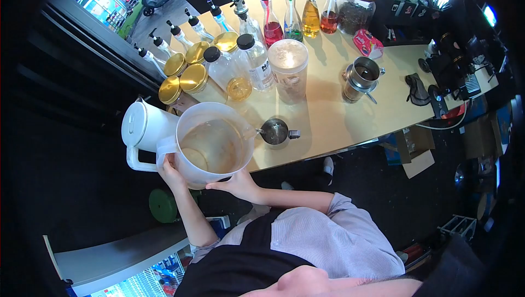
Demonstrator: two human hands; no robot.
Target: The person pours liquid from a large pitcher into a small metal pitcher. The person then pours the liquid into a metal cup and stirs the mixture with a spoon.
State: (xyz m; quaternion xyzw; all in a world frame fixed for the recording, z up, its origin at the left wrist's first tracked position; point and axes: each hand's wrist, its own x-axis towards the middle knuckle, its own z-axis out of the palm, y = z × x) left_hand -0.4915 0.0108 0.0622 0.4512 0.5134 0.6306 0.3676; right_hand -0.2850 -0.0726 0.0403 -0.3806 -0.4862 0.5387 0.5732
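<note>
My left hand [174, 175] is wrapped around the handle of a large translucent plastic pitcher [210, 111]. My right hand [239, 186] supports the same pitcher from below, with the thumb along its side. The pitcher tilts to the right, its spout at the rim of a small metal cup [275, 132] on the table. What looks like a thin stream runs from spout to cup. A little cloudy liquid shows inside the pitcher. Directly left of it stands a white lidded jug [143, 127].
The light wooden table [333, 127] holds gold-lidded jars [194, 78], black-capped bottles [254, 59] and a tall clear container [288, 70]. Several syrup bottles [270, 21] line the back. A metal coffee filter [362, 75] sits on a glass further right. A green stool [164, 205] stands below.
</note>
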